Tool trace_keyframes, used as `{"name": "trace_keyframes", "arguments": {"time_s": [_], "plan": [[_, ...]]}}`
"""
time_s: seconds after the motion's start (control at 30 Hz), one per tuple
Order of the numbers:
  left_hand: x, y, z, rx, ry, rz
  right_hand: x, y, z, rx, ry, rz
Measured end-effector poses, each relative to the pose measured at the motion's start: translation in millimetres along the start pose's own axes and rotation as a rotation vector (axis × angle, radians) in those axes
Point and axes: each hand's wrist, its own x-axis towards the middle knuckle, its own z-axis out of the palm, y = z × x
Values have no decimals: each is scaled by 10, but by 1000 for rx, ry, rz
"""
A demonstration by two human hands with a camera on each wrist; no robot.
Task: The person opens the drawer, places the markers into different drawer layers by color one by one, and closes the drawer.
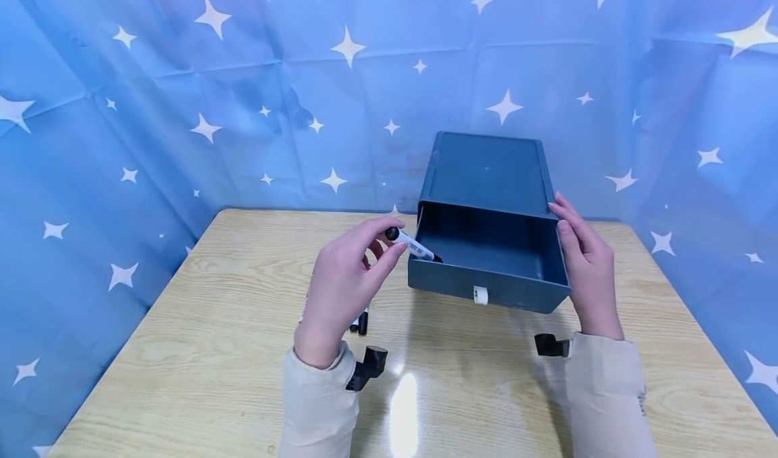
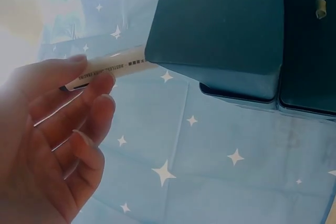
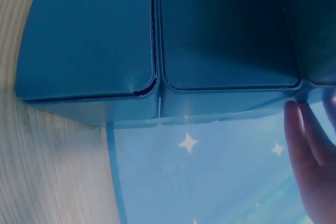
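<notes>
My left hand (image 1: 343, 269) pinches a white marker (image 1: 413, 244) with black ends between thumb and fingertips. The marker slants down to the right, its far end overlapping the front left corner of a pulled-out drawer (image 1: 444, 281). In the left wrist view printing shows along the marker (image 2: 126, 62), and the other fingers curl loosely below it. The drawer belongs to a dark blue box (image 1: 489, 174) and has a small white pull tab (image 1: 481, 295). Against the box's right side rests my right hand (image 1: 586, 262), its fingers fairly straight; the right wrist view shows the fingertips (image 3: 293, 114) at its edge.
More black-ended markers (image 1: 362, 321) lie on the wooden table (image 1: 231, 350), partly hidden beneath my left hand. A blue curtain with white stars (image 1: 273, 100) hangs behind and along the sides. Black mounts (image 1: 368, 366) stick out at both wrists.
</notes>
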Motion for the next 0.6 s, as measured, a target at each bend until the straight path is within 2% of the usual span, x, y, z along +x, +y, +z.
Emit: {"name": "trace_keyframes", "arguments": {"time_s": [0.13,0.4,0.6], "plan": [[-2,-15,11,17,-9,-18,-10,-37,2,12,-2,6],[-3,-47,42,71,-46,-54,37,178,1,2,-2,26],[-3,-78,80,85,-96,-96,47,214,-2,-8,6,15]]}}
